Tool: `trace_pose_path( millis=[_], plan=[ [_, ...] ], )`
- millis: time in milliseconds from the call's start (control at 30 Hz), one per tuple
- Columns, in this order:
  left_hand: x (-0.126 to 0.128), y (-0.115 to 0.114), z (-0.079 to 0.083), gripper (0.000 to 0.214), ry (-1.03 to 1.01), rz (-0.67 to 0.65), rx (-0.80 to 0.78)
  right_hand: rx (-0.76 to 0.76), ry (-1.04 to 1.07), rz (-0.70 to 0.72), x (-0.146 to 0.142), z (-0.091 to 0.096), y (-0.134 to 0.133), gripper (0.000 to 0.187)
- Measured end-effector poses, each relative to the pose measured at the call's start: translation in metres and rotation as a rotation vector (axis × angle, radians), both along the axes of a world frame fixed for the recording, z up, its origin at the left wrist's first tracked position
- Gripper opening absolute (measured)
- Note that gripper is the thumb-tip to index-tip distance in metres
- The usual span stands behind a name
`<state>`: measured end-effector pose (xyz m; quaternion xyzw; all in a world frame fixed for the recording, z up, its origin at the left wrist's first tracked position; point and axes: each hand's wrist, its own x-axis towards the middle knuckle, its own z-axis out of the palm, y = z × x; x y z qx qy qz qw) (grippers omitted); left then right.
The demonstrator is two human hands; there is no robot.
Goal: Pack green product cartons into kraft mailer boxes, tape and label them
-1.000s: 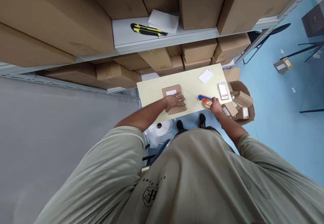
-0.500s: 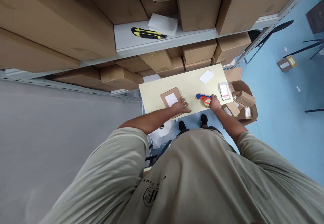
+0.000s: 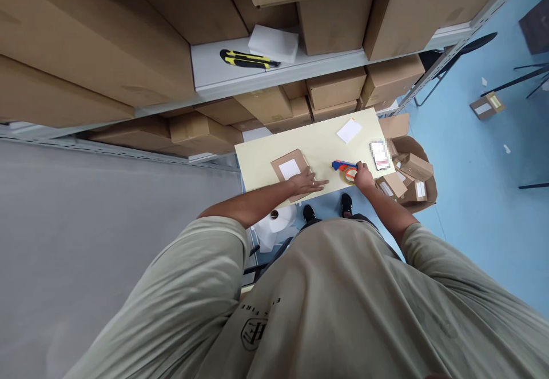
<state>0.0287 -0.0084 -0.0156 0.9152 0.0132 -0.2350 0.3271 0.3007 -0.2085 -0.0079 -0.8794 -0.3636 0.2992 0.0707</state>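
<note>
On the pale yellow table (image 3: 266, 148) lies a flat cardboard box (image 3: 279, 165) with a white label (image 3: 289, 168). My left hand (image 3: 305, 183) rests on the right part of this box, fingers stretched out and reaching past its edge. Toward the right of the table, my right hand (image 3: 364, 175) is closed round the handle end of a blue and orange tape dispenser (image 3: 342, 166) with a tape roll (image 3: 350, 175) in it. The dispenser stays at the table's front, apart from the box. My palm hides part of the box.
A white pad (image 3: 349, 131) and a phone-like item, partly blurred (image 3: 380, 155), lie on the table. Right of it, an open carton (image 3: 430, 187) holds several small boxes. Shelves with cartons (image 3: 337, 88) stand behind; a yellow-black utility knife (image 3: 249, 59) lies on one. Below the table is a white roll (image 3: 283, 218).
My left hand's fingers have straightened and reach a little farther right over the box's edge. My right hand and the tape dispenser have hardly moved.
</note>
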Motion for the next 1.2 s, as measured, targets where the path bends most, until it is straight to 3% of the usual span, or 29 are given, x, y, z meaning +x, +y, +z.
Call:
trace_pose_path(
  millis=[200, 367, 533, 733, 800, 933, 1067, 1200],
  plan=[
    [0.002, 0.001, 0.007, 0.085, 0.077, -0.267, 0.034, -0.032, -0.01, -0.031, 0.007, 0.005, -0.006, 0.038],
    [0.0, 0.004, 0.0, 0.085, -0.082, -0.271, 0.052, -0.041, -0.011, -0.024, 0.007, 0.011, -0.009, 0.038],
    [0.001, 0.015, -0.003, 0.102, -0.04, -0.26, 0.074, -0.056, -0.025, 0.033, -0.001, 0.006, -0.018, 0.04],
    [-0.004, 0.03, 0.005, 0.128, -0.229, -0.399, 0.151, -0.059, 0.02, 0.044, -0.027, -0.006, -0.02, 0.04],
    [-0.007, 0.032, 0.01, 0.133, -0.204, -0.33, 0.219, -0.055, 0.031, 0.041, -0.031, -0.008, -0.022, 0.039],
    [-0.015, 0.031, 0.019, 0.133, -0.124, -0.065, 0.297, -0.097, 0.042, 0.045, -0.025, -0.009, -0.037, 0.045],
    [-0.021, 0.023, 0.023, 0.132, -0.1, 0.039, 0.283, -0.089, 0.038, 0.057, -0.019, -0.008, -0.052, 0.05],
    [-0.02, 0.01, 0.026, 0.133, -0.083, 0.163, 0.315, -0.12, 0.037, 0.067, -0.036, -0.01, -0.055, 0.044]
  ],
)
